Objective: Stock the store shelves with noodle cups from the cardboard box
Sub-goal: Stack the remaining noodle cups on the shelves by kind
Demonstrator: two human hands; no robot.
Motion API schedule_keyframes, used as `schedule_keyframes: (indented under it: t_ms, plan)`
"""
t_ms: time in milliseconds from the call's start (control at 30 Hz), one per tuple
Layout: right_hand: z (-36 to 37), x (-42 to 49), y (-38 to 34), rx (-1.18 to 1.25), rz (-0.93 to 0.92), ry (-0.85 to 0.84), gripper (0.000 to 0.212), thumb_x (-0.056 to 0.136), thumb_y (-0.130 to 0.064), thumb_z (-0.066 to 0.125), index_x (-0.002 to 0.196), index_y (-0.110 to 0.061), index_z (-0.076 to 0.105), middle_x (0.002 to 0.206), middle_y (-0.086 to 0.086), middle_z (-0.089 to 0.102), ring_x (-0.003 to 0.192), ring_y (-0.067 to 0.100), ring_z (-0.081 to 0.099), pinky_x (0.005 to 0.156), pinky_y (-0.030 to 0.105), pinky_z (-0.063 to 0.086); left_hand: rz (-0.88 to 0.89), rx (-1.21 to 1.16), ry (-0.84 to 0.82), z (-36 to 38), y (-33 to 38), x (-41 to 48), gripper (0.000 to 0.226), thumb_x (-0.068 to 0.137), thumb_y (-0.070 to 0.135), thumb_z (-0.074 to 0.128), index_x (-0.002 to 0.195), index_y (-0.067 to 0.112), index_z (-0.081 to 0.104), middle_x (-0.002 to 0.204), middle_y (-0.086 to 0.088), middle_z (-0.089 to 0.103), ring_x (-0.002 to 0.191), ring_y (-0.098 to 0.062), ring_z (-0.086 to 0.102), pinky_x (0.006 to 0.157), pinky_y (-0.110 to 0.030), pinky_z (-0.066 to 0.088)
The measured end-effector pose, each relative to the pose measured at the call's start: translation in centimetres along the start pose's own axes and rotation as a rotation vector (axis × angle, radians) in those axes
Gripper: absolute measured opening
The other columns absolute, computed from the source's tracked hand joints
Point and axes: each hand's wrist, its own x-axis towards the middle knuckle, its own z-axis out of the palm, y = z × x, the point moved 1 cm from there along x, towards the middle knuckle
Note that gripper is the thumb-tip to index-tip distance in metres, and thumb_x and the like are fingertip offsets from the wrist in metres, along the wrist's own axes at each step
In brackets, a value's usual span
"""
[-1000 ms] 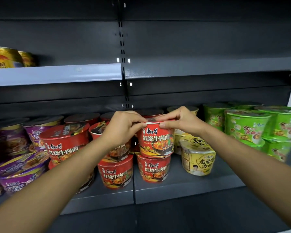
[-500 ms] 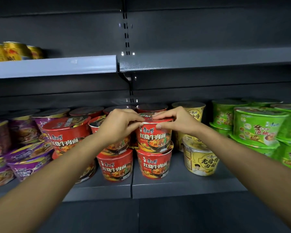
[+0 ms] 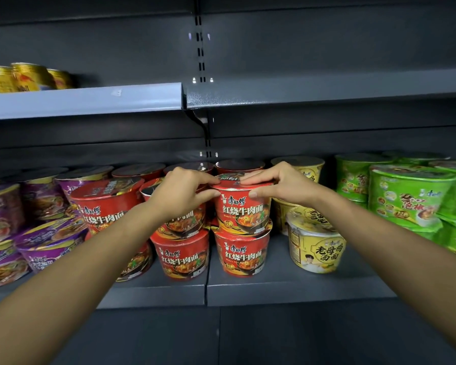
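Head view faces a dark shelf unit. Both hands grasp one red cup point(image 3: 244, 209) near its lid. The left hand point(image 3: 184, 191) curls its fingers onto the lid's left edge with the thumb against the wall. The right hand point(image 3: 279, 185) lays its fingertips on the lid and presses its thumb to the front of the wall just under the rim. The cup sits upright on a second red cup point(image 3: 241, 255), which stands on the lower shelf point(image 3: 287, 288) just right of the seam between two shelf boards.

Just left of that pair stands another red stack point(image 3: 181, 255) — its upper cup is partly hidden behind the left hand. More red cups point(image 3: 103, 206) follow to the left, then purple cups point(image 3: 45, 248) at the left edge. To the right a yellow cup point(image 3: 315, 246) stands near the shelf front with others behind it, and green cups point(image 3: 406, 196) fill the right end. On the upper shelf point(image 3: 84, 101), far left, stand gold cans point(image 3: 29, 76).
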Motion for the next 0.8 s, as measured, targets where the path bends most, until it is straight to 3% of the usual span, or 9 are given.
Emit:
schedule_keyframes:
  t_ms: [300,500,800]
  plan:
    - [-0.25,0.20,0.07,-0.012,0.003,-0.018,0.033,0.076,-0.019,0.076,0.109,-0.024,0.071,0.112,-0.013,0.067,0.107,0.002,0.061,0.087,0.025,0.053,0.044,-0.009,0.041,0.36,-0.72,-0.12,0.035,0.091,0.010,0.059,0.124,0.020,0.063,0.121,0.000,0.066,0.111,-0.018,0.063,0.096,-0.031,0.050]
    - [-0.51,0.24,0.04,-0.029,0.001,-0.029,0.035,0.078,-0.017,0.074,0.113,-0.022,0.070,0.115,-0.013,0.065,0.108,0.000,0.058,0.082,0.017,0.053,0.050,-0.013,0.051,0.45,-0.75,-0.09,0.037,0.090,0.006,0.060,0.124,0.020,0.062,0.121,-0.001,0.066,0.111,-0.019,0.063,0.096,-0.030,0.050]
    - [-0.44,0.12,0.15,0.047,0.035,-0.042,0.033,0.079,-0.013,0.073,0.110,-0.021,0.070,0.115,-0.012,0.066,0.107,0.004,0.060,0.083,0.022,0.055,0.030,-0.012,0.047,0.52,-0.54,-0.21,0.036,0.091,0.008,0.059,0.125,0.020,0.062,0.123,-0.002,0.064,0.113,-0.021,0.062,0.096,-0.034,0.050]
